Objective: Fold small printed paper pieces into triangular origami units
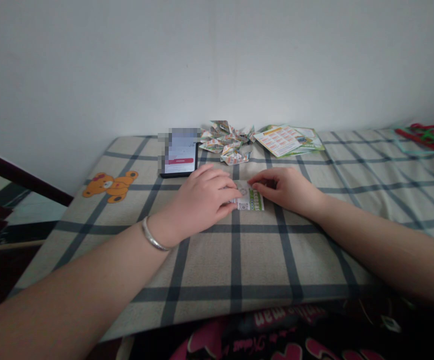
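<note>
A small folded piece of printed paper (255, 200), white and green, lies on the checked tablecloth between my hands. My left hand (205, 192), with a silver bangle at the wrist, is palm down over the paper's left side. Its thumb and index finger are apart and touch that side; the hand hides part of the paper. At the upper right edge my right hand (282, 186) is closed, thumb and index finger pinching the paper. Beyond them sit several folded printed paper pieces (227, 140) with pointed corners.
A phone (181, 155) with a lit screen lies left of the folded pieces. Flat printed sheets (282, 140) are stacked at the back right. An orange bear picture (111, 186) shows on the left. Red and green items (425, 136) lie far right. A wall stands behind.
</note>
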`<act>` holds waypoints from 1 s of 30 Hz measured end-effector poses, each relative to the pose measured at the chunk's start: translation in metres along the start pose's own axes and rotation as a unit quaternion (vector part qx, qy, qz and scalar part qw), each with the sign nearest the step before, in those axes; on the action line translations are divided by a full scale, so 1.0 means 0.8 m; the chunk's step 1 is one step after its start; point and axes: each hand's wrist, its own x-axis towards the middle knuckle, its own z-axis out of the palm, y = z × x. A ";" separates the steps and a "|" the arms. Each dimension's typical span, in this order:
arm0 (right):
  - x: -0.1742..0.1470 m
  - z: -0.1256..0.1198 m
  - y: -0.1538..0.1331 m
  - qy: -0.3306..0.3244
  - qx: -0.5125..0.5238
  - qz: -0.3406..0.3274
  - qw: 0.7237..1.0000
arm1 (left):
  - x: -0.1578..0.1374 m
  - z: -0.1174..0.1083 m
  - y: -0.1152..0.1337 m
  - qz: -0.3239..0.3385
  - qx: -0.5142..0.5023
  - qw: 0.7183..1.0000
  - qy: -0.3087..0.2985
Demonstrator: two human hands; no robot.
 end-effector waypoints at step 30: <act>-0.004 -0.014 -0.006 -0.047 -0.091 -0.310 0.945 | -0.002 0.002 -0.002 0.005 -0.015 0.999 -0.043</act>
